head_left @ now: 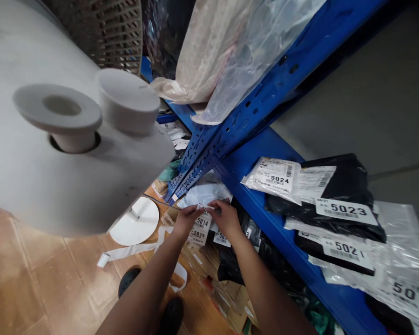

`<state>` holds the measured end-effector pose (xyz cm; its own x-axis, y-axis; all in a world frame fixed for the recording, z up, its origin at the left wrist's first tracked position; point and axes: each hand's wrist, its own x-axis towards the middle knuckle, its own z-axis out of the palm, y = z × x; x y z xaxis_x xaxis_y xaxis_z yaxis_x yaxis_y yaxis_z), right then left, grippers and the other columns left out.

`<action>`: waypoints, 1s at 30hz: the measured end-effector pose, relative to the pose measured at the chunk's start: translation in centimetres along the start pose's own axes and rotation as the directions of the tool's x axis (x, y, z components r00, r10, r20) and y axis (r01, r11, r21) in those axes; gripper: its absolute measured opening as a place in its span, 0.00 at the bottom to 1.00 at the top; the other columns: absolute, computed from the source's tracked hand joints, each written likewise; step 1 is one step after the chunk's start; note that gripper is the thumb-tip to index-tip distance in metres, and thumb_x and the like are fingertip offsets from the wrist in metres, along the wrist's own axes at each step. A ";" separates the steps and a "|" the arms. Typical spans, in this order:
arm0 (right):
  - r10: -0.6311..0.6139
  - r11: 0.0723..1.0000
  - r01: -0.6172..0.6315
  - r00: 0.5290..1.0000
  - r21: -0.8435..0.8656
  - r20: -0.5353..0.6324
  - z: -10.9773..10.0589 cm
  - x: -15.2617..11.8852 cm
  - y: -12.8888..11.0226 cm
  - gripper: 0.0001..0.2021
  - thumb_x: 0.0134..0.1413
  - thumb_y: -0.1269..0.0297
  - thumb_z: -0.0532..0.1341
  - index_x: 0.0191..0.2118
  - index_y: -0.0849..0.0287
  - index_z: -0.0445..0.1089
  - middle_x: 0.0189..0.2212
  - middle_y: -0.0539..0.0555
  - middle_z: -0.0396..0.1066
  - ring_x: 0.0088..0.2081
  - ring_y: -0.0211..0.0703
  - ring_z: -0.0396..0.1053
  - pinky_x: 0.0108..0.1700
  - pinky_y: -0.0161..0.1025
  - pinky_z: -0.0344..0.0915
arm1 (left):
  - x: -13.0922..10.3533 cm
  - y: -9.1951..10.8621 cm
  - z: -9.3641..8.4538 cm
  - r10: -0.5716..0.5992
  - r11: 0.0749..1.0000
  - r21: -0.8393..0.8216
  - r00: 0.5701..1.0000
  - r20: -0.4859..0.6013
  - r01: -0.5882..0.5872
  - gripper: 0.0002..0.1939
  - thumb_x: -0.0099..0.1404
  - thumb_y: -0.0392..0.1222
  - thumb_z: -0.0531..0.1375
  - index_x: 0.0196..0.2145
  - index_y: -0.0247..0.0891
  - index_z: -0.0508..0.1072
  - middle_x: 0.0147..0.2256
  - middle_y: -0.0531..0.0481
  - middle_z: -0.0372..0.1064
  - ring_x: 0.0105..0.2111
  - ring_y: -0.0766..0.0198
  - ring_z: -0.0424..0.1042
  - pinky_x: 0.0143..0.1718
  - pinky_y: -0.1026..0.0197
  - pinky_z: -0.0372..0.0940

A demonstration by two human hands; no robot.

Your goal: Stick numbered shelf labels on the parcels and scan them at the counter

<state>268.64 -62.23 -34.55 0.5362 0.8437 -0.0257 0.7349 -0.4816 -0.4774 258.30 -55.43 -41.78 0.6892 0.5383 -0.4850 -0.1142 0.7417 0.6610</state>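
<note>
My left hand [187, 219] and my right hand [226, 217] meet low in the middle of the view, with fingers pinched on the top end of a strip of white number labels [200, 229]. The strip hangs down and shows 5014 and 5015; the label between my fingertips is partly covered. Just behind my hands is a pale plastic bag [206, 193]. Beside my right wrist lie dark packages, one with a white label [221, 238] that my hand partly hides.
A white fan housing [91, 186] with knobs fills the upper left, close to me. Its round base [136, 223] stands on the tiled floor [63, 279]. At right, a blue shelf [265, 232] holds numbered packages [345, 211]. Flattened cardboard [226, 293] lies below.
</note>
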 end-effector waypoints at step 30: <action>-0.025 0.827 0.086 0.993 -0.556 0.116 -1.0 -2.6 -4.1 0.09 0.49 0.73 0.61 0.38 0.60 0.75 0.49 0.64 0.69 0.55 0.61 0.59 0.62 0.63 0.46 | -13.5 -2.1 -4.8 -0.047 0.977 0.205 0.996 -0.072 0.061 0.24 0.41 0.61 0.68 0.23 0.36 0.69 0.19 0.55 0.66 0.21 0.67 0.63 0.23 0.65 0.58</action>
<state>264.66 -62.66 -31.61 0.4659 0.8773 -0.1155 0.8844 -0.4576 0.0912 245.84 -62.39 -39.38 0.6407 0.5303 -0.5553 0.0773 0.6750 0.7338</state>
